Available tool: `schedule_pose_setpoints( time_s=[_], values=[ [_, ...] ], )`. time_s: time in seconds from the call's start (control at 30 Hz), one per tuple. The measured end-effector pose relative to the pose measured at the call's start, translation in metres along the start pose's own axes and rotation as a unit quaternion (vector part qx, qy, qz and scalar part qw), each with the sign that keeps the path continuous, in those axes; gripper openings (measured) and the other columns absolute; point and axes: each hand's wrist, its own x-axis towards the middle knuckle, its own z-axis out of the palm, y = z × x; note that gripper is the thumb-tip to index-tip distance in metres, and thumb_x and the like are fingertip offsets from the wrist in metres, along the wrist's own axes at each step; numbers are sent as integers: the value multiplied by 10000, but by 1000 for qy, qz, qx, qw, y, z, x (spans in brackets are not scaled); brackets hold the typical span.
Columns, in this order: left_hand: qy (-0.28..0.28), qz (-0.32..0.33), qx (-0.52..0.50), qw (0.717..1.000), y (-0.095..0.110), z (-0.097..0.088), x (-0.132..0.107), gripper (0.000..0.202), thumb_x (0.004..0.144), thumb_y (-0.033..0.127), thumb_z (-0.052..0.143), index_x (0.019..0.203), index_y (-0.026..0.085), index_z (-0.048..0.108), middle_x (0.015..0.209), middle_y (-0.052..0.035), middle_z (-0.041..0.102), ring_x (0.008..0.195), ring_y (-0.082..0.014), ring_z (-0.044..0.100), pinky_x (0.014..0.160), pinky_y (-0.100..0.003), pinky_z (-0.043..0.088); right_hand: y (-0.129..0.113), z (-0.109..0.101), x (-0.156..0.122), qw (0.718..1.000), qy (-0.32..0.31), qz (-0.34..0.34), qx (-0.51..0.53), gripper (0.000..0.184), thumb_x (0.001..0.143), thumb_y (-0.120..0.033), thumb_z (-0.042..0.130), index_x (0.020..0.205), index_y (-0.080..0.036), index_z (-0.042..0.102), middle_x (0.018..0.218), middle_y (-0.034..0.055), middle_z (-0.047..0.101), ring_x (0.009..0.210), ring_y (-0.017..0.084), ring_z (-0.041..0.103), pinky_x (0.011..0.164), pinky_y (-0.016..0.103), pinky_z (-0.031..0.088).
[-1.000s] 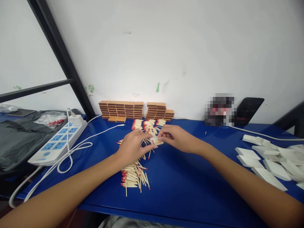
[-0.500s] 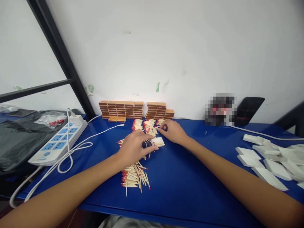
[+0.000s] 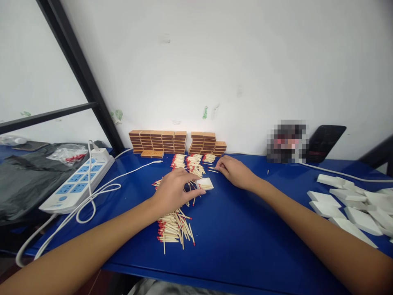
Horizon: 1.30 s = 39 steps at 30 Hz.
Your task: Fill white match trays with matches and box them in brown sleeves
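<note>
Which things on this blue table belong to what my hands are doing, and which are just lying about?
In hand:
left hand touching the tray
right hand at the matches
probably the stacked matchboxes and spare trays

Lying about:
power strip
black bag
black device

Small packing workbench: stacked matchboxes (image 3: 176, 141), loose matches (image 3: 173, 229), white trays (image 3: 353, 205).
</note>
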Motion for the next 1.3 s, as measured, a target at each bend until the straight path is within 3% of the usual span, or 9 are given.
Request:
schedule_pose_setpoints(
  time_s=[0.33,1.1,1.3],
  values=[
    [3,2,-2,1000,0,-1,0,354,836,484,789,1053,206,761,925,-62,750,888,-229,675,805,-366,547,-6,-5,-5,999,-28,-21,-8,149,976,-269,549,913,-184,654,944,79,657,774,181,591,689,291,406],
    [4,10,4,1000,-2,0,0,354,843,487,783,1065,214,752,920,-54,752,882,-226,676,797,-361,539,-12,-6,-8,998,-61,-18,-31,144,1013,-266,513,970,-178,619,1056,112,657,889,213,633,764,304,444],
    [17,-2,11,1000,-4,-1,0,374,839,504,779,1067,208,759,958,-73,758,897,-234,688,834,-383,558,-13,-17,-8,998,-19,-51,41,139,990,-281,526,924,-186,602,962,86,647,818,197,583,727,305,421]
  ],
)
